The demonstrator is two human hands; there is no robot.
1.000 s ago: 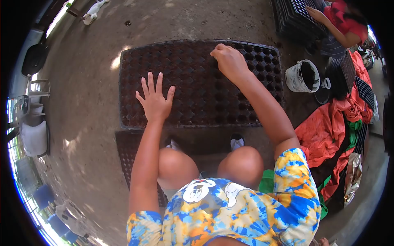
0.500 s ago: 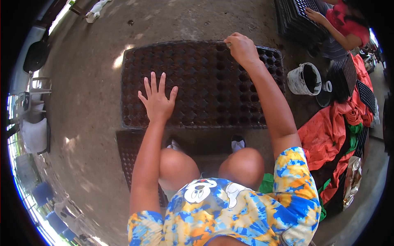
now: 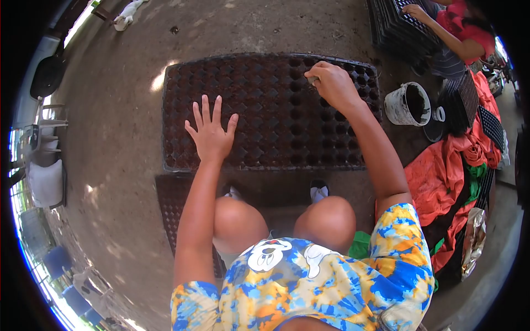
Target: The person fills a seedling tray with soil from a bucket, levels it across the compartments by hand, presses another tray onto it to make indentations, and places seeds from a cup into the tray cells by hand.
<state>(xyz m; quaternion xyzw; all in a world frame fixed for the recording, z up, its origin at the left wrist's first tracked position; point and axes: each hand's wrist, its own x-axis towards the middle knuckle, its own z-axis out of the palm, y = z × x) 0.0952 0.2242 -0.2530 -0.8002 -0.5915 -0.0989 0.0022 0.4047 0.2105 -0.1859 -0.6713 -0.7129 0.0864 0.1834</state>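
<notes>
A dark seedling tray (image 3: 265,110) filled with soil lies flat in front of my knees. Toward its right side, several columns of cells show round hollows, while the cells on the left look level. My left hand (image 3: 212,135) rests palm down on the tray's left half, fingers spread, holding nothing. Over the upper right part of the tray, my right hand (image 3: 334,83) is closed with its fingertips around a small greyish object (image 3: 313,80). Its kind cannot be made out, since the fingers hide most of it.
A white bucket (image 3: 407,105) stands right of the tray. Beyond it are stacked black trays (image 3: 406,33) and another person's hand (image 3: 417,12). Orange sheeting (image 3: 436,171) lies at the right. Another tray (image 3: 170,204) is partly under my left arm. A white animal (image 3: 128,15) lies far left.
My right hand has moved from the tray's far edge a little toward me and to the right, still gripping the small greyish object. My left hand stays in place.
</notes>
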